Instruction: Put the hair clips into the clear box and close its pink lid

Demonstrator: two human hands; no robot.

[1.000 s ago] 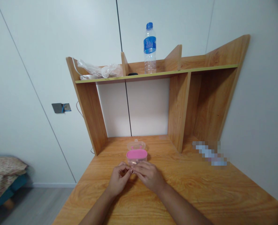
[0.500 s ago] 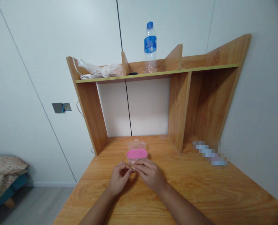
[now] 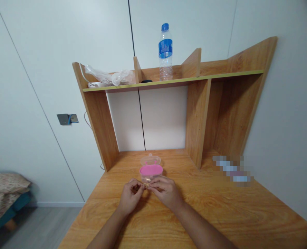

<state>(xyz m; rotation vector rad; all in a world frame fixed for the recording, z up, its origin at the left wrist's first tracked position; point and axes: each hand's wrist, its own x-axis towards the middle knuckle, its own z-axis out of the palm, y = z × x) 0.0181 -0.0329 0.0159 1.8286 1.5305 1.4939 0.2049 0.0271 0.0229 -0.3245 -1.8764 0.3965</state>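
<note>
Both my hands meet over the wooden desk (image 3: 220, 207), fingertips pinched together around a tiny object I cannot make out. My left hand (image 3: 130, 196) curls its fingers inward; my right hand (image 3: 165, 192) pinches from the other side. Just behind them stands a small clear plastic box with a pink rim (image 3: 151, 172), its clear lid (image 3: 150, 160) hinged open toward the back. My right fingers nearly touch the box's front.
A wooden hutch with a shelf (image 3: 174, 82) rises at the desk's back. On it stand a water bottle (image 3: 165, 52) and a crumpled plastic bag (image 3: 109, 77). A blurred patch (image 3: 232, 169) lies at right. A bed (image 3: 3, 193) is at far left.
Both hands have crept slightly forward toward the pink-rimmed box, still pinched together. The box has not moved.
</note>
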